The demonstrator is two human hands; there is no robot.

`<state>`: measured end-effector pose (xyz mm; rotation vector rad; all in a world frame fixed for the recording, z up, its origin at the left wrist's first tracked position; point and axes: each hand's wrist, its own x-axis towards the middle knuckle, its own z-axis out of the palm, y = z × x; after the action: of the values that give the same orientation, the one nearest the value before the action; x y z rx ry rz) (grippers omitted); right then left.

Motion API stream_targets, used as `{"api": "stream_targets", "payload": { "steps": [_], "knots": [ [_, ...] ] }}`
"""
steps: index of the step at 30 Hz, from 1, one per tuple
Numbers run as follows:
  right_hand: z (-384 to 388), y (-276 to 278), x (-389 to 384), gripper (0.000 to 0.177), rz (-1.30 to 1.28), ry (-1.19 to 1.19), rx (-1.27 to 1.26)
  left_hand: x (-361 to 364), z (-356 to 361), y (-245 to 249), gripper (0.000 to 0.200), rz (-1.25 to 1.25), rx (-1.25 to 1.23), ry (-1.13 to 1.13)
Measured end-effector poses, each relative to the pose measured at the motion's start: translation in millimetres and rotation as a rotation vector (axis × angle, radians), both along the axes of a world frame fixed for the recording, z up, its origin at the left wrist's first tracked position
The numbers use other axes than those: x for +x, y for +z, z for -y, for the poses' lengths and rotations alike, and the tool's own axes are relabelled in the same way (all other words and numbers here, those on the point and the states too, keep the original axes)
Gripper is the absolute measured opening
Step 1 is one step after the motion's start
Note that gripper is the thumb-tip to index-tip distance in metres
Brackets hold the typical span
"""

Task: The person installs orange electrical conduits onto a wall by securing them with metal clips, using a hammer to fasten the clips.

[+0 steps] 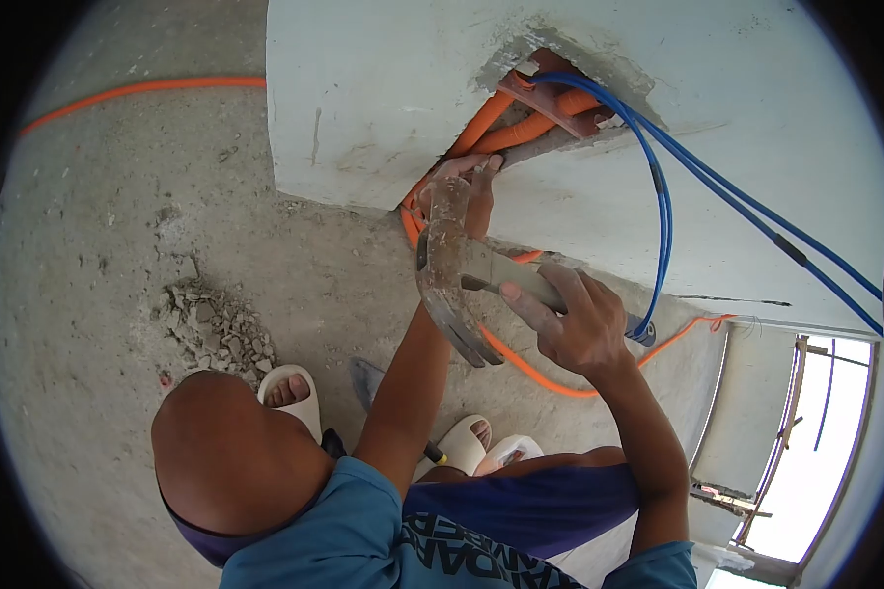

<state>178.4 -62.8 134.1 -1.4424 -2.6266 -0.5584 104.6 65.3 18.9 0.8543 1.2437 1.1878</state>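
Note:
My right hand [584,319] is wrapped round the handle of a claw hammer [444,270], whose worn, dusty head is raised between me and the wall. Behind the hammer head, my left hand [476,196] rests at the lower part of a channel cut in the wall, its fingers closed beside the orange corrugated conduits [521,130]. Whatever those fingers grip is hidden. Blue cables [661,187] come out of the broken-out wall opening, where a reddish-brown box [550,103] sits.
Rubble [211,329] lies on the concrete floor left of my sandalled feet. A grey blade-shaped tool [365,381] is partly hidden behind my left arm. Orange conduit [530,371] runs along the floor. At far right is a bright window opening [815,442].

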Motion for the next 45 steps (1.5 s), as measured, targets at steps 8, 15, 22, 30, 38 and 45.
{"api": "stream_targets", "payload": {
  "steps": [8, 15, 22, 30, 38, 45],
  "knots": [
    [-4, -2, 11, 0.068, 0.091, -0.121, -0.081, 8, 3, -13, 0.037, 0.104, 0.197, 0.081],
    [5, 7, 6, 0.066, 0.017, 0.064, -0.036, 10, 2, -14, 0.039, -0.059, 0.105, 0.084],
    [-3, -2, 14, 0.067, 0.071, -0.04, -0.068, 18, 1, -16, 0.023, -0.043, 0.259, 0.184],
    [0, -6, 21, 0.063, 0.113, -0.128, -0.068, 16, 5, -14, 0.047, 0.105, 0.17, 0.11],
    [-2, 2, 18, 0.069, 0.072, -0.078, -0.053, 18, 4, -24, 0.031, 0.103, 0.317, 0.203],
    [-5, -5, 22, 0.067, 0.0, -0.057, -0.027, 13, 4, -15, 0.026, 0.024, 0.257, 0.197]
  ]
}}
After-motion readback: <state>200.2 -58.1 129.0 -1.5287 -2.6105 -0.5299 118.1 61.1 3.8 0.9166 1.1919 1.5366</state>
